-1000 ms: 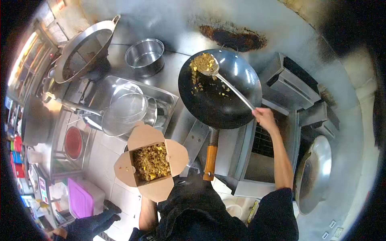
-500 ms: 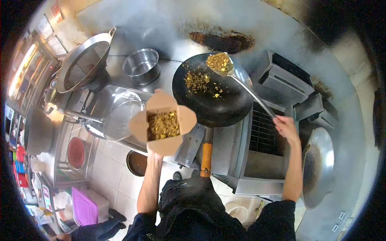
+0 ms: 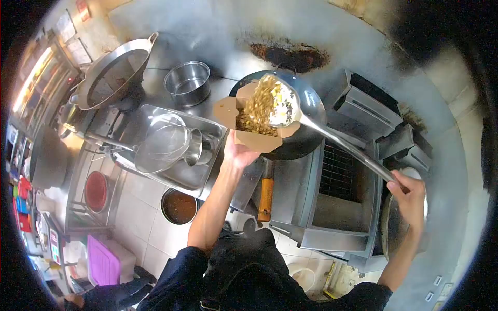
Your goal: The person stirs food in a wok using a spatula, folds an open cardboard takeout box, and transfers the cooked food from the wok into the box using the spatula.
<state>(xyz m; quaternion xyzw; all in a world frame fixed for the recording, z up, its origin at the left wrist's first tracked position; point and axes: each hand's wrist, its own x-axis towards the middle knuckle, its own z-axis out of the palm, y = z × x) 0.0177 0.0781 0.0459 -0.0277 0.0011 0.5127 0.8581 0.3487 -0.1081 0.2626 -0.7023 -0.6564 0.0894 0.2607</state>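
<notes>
My left hand (image 3: 239, 153) holds an open brown takeaway box (image 3: 259, 141) from below, over the left part of the dark wok (image 3: 306, 147). Fried rice (image 3: 250, 124) shows inside the box. My right hand (image 3: 410, 194) is closed round the handle end of a long metal ladle (image 3: 347, 145). The ladle's head is tilted over the box, and rice with yellow bits is sliding off it. The wok's wooden handle (image 3: 265, 199) points toward my body. Most of the wok's inside is hidden behind the box and ladle.
A steel pot (image 3: 188, 85) stands behind a metal tray (image 3: 205, 181) holding strainers. Another wok (image 3: 111, 78) is at the back left. A grill (image 3: 337, 176) lies right of the wok. On the floor are a round pot (image 3: 179, 206) and a purple-lidded bin (image 3: 104, 262), near another person's legs (image 3: 116, 293).
The box has moved right and up, from beside the tray to over the wok. The ladle has come from scooping rice in the wok to tipping it over the box; my right hand moved right and down.
</notes>
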